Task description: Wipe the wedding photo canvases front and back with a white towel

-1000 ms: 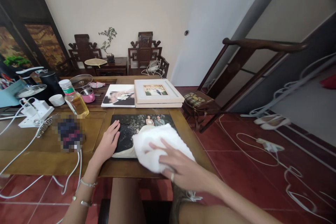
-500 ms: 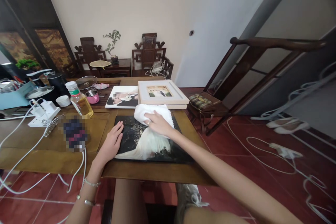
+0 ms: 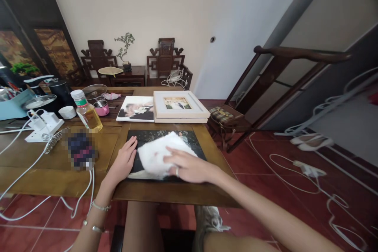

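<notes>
A dark photo panel (image 3: 193,139) lies flat on the wooden table in front of me. My left hand (image 3: 124,159) rests with its fingers stretched out on the panel's left edge. Under my right hand (image 3: 190,166) is a white fluffy cloth (image 3: 158,153), held by the fingers and pressed onto the panel's middle. The cloth covers most of the picture; part of a pale dress shows at the lower left.
Beyond the panel are a stack of framed photos (image 3: 184,115) and a photo book (image 3: 130,117). To the left stand an oil bottle (image 3: 90,115), a pink cup (image 3: 102,109), a power strip (image 3: 44,130) and cables. A wooden chair (image 3: 260,82) holds a checked bag (image 3: 221,115).
My right hand has drawn the cloth from the panel's far edge toward me, and the cloth is spread wider. My left hand stays on the left edge. The view has shifted slightly.
</notes>
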Demonstrator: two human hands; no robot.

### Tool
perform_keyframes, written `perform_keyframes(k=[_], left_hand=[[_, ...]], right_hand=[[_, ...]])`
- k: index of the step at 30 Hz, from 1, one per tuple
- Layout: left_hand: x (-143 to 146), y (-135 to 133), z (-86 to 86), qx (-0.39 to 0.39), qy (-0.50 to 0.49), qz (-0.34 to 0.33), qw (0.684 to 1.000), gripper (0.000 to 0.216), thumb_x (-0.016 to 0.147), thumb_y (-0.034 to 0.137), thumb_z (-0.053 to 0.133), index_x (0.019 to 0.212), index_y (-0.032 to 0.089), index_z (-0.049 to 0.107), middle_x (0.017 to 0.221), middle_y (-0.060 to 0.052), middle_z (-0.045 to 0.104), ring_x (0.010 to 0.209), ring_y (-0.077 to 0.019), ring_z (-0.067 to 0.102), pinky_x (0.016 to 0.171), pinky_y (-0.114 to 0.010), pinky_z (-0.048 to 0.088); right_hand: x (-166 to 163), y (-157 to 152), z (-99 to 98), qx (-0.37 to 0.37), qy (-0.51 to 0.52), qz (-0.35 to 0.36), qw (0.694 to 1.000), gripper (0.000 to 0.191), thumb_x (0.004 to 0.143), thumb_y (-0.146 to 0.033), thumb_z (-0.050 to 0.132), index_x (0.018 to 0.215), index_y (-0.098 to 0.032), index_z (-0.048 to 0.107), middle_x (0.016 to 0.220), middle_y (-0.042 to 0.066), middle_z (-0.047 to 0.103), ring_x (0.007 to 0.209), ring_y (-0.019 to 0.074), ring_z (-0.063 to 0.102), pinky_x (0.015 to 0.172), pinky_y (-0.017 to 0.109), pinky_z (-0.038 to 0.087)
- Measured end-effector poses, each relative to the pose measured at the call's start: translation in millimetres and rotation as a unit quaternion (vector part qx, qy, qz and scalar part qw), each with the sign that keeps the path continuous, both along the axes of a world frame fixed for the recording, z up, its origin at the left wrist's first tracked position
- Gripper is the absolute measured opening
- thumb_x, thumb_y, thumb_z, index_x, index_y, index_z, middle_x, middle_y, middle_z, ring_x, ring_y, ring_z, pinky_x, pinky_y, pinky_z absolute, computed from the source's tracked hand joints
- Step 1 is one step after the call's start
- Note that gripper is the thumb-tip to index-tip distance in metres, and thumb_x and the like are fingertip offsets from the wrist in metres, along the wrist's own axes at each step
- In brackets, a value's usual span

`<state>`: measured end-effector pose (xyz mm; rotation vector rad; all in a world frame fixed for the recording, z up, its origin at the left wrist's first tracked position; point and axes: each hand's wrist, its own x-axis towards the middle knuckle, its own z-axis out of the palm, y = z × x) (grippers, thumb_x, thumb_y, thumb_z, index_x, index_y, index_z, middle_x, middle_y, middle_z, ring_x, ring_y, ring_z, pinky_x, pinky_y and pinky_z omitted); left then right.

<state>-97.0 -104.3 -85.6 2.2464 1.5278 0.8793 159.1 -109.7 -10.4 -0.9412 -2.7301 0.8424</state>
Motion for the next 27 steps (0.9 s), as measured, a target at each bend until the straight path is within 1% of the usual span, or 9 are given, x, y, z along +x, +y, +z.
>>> perform_keyframes(k=[4,7,10,13,16,19,21,23,27], left_hand=[[0,-1,2.0,-0.007,0.002,0.002,1.000,0.042,0.093,0.028,0.031,0.130,0.017,0.045,0.142,-0.010,0.039,0.135,-0.0210,0.029,0.110,-0.046,0.025],[1,-2,3.5,-0.014,0.002,0.002,1.000,0.042,0.093,0.027,0.031,0.130,0.016,0.046,0.142,-0.011,0.039,0.135,-0.0209,0.029,0.110,-0.046,0.025],[1,-1,2.8,-0.010,-0.010,0.005,1.000,0.042,0.092,0.027,0.032,0.131,0.017,0.045,0.142,-0.010,0.039,0.134,-0.0207,0.030,0.110,-0.046,0.025],[1,0,0.9,-0.009,-0.016,0.002,1.000,0.042,0.092,0.026,0.032,0.132,0.018,0.044,0.142,-0.010,0.039,0.134,-0.0206,0.030,0.110,-0.045,0.025],[0,1,-0.4,-0.004,-0.017,-0.009,1.000,0.042,0.092,0.024,0.031,0.131,0.018,0.045,0.142,-0.010,0.039,0.134,-0.0207,0.030,0.110,-0.045,0.026],[0,1,-0.4,0.000,-0.017,-0.005,1.000,0.041,0.092,0.025,0.032,0.130,0.018,0.046,0.142,-0.009,0.039,0.134,-0.0209,0.030,0.111,-0.045,0.025],[1,0,0.0,-0.003,-0.016,0.001,1.000,0.041,0.092,0.026,0.032,0.129,0.017,0.047,0.142,-0.010,0.040,0.134,-0.0207,0.030,0.111,-0.044,0.025],[2,0,0.5,-0.010,-0.015,0.007,1.000,0.042,0.092,0.027,0.032,0.129,0.015,0.046,0.142,-0.011,0.040,0.134,-0.0205,0.030,0.111,-0.044,0.025],[3,-1,2.5,-0.013,-0.021,0.009,1.000,0.042,0.092,0.028,0.032,0.129,0.016,0.047,0.141,-0.011,0.040,0.134,-0.0207,0.031,0.111,-0.045,0.025]], right_hand=[[-21,59,-16.7,0.079,0.028,-0.100,0.991,0.024,0.089,-0.025,0.038,0.101,-0.019,0.058,0.119,0.007,0.059,0.125,0.0297,0.040,0.100,0.046,0.032],[-38,74,-21.8,0.111,0.039,-0.121,0.986,0.026,0.090,-0.019,0.033,0.102,-0.017,0.056,0.114,0.009,0.061,0.117,0.0270,0.048,0.103,0.050,0.023],[-44,53,-21.2,0.123,0.038,-0.090,0.988,0.025,0.087,-0.016,0.036,0.102,-0.014,0.055,0.114,0.013,0.060,0.125,0.0282,0.039,0.104,0.054,0.017],[-39,6,-13.1,0.114,0.038,-0.011,0.993,0.022,0.082,-0.014,0.041,0.097,-0.016,0.057,0.109,0.012,0.062,0.130,0.0276,0.032,0.106,0.053,0.016],[-27,-36,2.0,0.070,0.039,0.056,0.995,0.021,0.077,-0.012,0.045,0.090,-0.020,0.059,0.107,0.008,0.063,0.125,0.0246,0.041,0.108,0.048,0.017],[-13,-47,12.8,0.022,0.027,0.081,0.996,0.020,0.077,-0.012,0.045,0.086,-0.022,0.060,0.105,0.002,0.065,0.107,0.0210,0.056,0.108,0.041,0.020],[-4,-33,12.2,-0.001,0.014,0.057,0.998,0.017,0.079,-0.014,0.045,0.080,-0.021,0.060,0.093,0.001,0.067,0.099,0.0206,0.060,0.106,0.039,0.025],[1,-8,5.7,-0.006,0.003,0.007,1.000,0.016,0.082,-0.019,0.044,0.078,-0.021,0.059,0.088,0.002,0.066,0.104,0.0242,0.057,0.101,0.041,0.032],[-7,43,-12.4,0.071,0.007,-0.143,0.987,0.021,0.087,-0.024,0.038,0.088,-0.019,0.059,0.098,0.008,0.065,0.119,0.0300,0.046,0.094,0.044,0.037]])
